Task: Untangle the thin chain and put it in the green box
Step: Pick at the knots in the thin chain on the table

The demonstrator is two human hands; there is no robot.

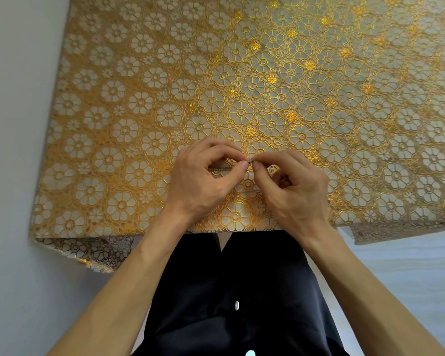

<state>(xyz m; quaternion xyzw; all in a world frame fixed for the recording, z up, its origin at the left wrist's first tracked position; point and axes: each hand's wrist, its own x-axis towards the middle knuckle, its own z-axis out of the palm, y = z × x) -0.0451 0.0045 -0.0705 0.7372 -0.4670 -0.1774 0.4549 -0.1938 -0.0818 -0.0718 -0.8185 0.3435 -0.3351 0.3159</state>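
Gold floral tablecloth (242, 73); left hand (201, 181), right hand (296, 194) fingers (267, 157) pinch thin chain (251, 160), tiny silvery tangle.

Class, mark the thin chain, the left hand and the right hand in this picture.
thin chain (250, 160), head view: the bit pinched between both hands' fingertips.
left hand (203, 183), head view: back of the hand.
right hand (294, 194), head view: back of the hand.

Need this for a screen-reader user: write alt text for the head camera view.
A person's left hand and right hand pinch a thin chain between thumb and fingertips, the hands close together over a gold floral tablecloth. The person's bare forearms and a dark buttoned garment fill the bottom of the picture.
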